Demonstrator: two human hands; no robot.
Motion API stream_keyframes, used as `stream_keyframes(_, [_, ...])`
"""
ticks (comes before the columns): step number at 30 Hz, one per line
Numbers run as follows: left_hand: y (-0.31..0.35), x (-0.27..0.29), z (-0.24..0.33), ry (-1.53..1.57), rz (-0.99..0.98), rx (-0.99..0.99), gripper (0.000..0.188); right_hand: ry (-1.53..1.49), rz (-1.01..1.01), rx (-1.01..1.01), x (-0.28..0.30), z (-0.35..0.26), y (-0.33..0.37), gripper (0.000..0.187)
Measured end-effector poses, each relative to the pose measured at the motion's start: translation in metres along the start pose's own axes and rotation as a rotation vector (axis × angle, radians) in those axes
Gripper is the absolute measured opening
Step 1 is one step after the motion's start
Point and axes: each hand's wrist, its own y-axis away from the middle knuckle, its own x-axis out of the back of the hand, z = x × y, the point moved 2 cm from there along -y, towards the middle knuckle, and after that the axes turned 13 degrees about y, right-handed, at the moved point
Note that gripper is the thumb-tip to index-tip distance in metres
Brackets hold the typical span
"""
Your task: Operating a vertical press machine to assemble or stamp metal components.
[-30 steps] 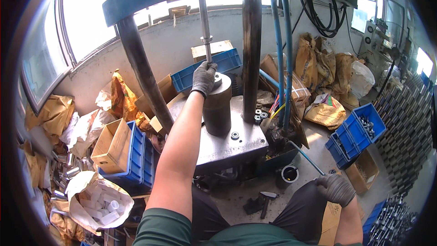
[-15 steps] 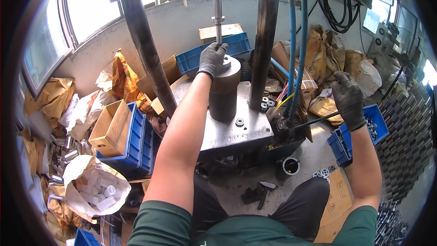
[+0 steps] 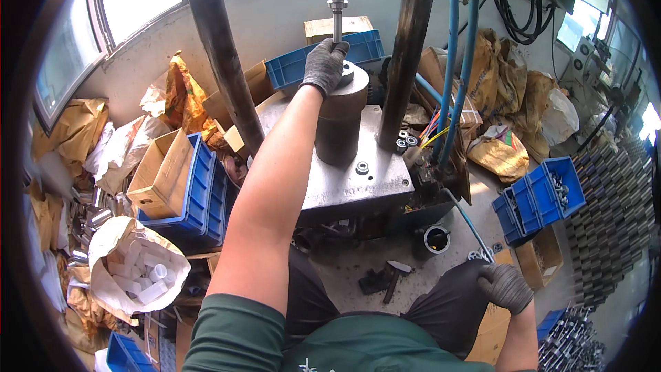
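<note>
My left hand (image 3: 325, 67), in a dark grey glove, is closed around the lower end of an upright metal rod (image 3: 337, 21). It hangs over the top of a thick dark steel cylinder (image 3: 340, 134), and whatever the palm covers is hidden. The cylinder stands on the flat steel bed (image 3: 323, 189) of a press, with a small bearing-like ring (image 3: 362, 167) beside it. Low on the right, my gloved right hand (image 3: 506, 286) is curled at the end of a thin lever (image 3: 467, 220) that slopes down from the press's side.
Dark press columns (image 3: 222, 48) and blue hoses (image 3: 460, 62) frame the bed. Blue crates (image 3: 540, 196) of metal parts stand right, beside stacked dark pieces (image 3: 613, 213). A hammer (image 3: 394, 281) lies on the floor. A sack of white plastic pieces (image 3: 141, 275) sits left.
My right hand has come down and toward me, and the lever now slopes downward instead of pointing right. My left hand stays by the rod. The view has shifted slightly.
</note>
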Motion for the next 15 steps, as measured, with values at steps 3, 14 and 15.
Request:
stream_keyframes(3, [-0.002,0.0,-0.002,-0.078,-0.008,-0.001,0.037,-0.061,0.06,0.002,0.015,0.002,-0.001,0.032])
stream_keyframes(14, [-0.002,0.001,-0.006,-0.007,-0.035,0.025,0.033,-0.085,0.076,0.079,0.033,0.008,-0.007,0.031])
stream_keyframes(15, [-0.003,0.001,-0.007,-0.014,-0.029,0.013,0.034,-0.066,0.056,0.074,0.027,0.008,-0.005,0.03])
